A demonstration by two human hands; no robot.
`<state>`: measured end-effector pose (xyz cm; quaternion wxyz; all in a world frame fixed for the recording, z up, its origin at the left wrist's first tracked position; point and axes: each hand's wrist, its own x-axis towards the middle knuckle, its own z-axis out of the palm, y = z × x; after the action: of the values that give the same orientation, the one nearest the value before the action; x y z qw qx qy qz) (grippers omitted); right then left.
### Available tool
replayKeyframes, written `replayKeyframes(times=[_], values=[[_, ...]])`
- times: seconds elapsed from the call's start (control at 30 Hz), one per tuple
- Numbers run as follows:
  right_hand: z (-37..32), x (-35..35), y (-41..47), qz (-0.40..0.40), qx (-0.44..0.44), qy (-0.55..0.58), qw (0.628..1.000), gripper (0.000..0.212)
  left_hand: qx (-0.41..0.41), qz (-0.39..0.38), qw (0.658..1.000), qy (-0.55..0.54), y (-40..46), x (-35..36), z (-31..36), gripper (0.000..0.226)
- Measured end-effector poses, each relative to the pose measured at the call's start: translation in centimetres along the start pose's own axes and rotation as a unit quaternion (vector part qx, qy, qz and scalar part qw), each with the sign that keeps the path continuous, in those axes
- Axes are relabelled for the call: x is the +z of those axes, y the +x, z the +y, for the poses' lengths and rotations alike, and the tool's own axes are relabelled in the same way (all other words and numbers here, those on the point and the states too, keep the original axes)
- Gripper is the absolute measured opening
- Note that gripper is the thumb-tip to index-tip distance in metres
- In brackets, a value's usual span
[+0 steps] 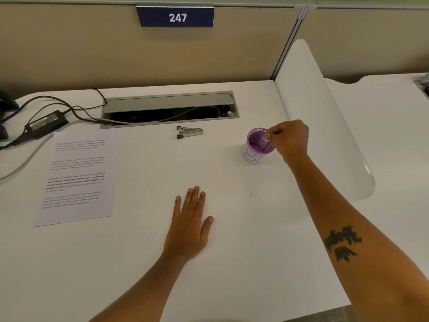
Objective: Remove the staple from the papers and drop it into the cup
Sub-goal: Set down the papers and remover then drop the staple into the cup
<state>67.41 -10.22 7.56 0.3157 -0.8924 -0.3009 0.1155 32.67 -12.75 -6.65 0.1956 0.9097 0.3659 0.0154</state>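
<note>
Right hand (pixel 289 141) pinching over cup (pixel 256 149) rim, left hand (pixel 189 225) flat, well apart

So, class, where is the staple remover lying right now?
The staple remover lies centre-back on the desk, just before the cable tray, left of the cup.

Office cubicle: numbered partition sign (pixel 175 17), desk cable tray (pixel 169 109)

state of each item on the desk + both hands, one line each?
papers: flat on desk, untouched
staple remover: lying on desk, untouched
cup: upright, open top
right hand: over cup rim, fingers pinched; staple too small to confirm
left hand: flat on desk, fingers straight
cable tray lid: open
</note>
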Motion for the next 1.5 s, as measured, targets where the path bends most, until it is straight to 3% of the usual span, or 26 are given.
replayKeyframes(times=[0.17,0.4,0.6,0.83,1.03,1.2,1.33,1.5], values=[[-0.2,0.0,0.2,-0.001,-0.058,-0.075,0.996,0.017,-0.001,0.001,1.000,-0.004,0.0,0.0,0.1,0.071],[0.0,0.1,-0.5,0.022,-0.109,-0.062,0.992,0.011,-0.001,0.000,1.000,-0.005,0.0,-0.1,0.1,0.071],[0.3,-0.5,-1.6,0.031,-0.104,-0.008,0.994,0.010,0.001,0.004,1.000,-0.003,0.0,0.0,0.0,0.070],[0.2,-0.3,-6.4,-0.012,-0.093,0.118,0.989,0.012,-0.002,-0.003,1.000,0.005,0.0,-0.1,0.1,0.071],[4.1,4.0,-9.9,-0.137,-0.239,-0.041,0.960,0.021,-0.002,0.000,1.000,-0.004,0.0,0.0,0.1,0.071],[7.3,5.5,-11.0,-0.221,-0.231,-0.164,0.933,0.060,0.000,0.001,1.000,0.000,0.0,0.0,0.1,0.072],[8.6,5.5,-12.8,-0.230,-0.253,-0.175,0.924,0.073,0.000,0.001,1.000,-0.003,0.0,0.0,0.0,0.073],[9.5,4.9,-14.4,-0.207,-0.277,-0.171,0.923,0.061,-0.001,0.004,1.000,-0.006,0.0,0.0,0.1,0.072]])
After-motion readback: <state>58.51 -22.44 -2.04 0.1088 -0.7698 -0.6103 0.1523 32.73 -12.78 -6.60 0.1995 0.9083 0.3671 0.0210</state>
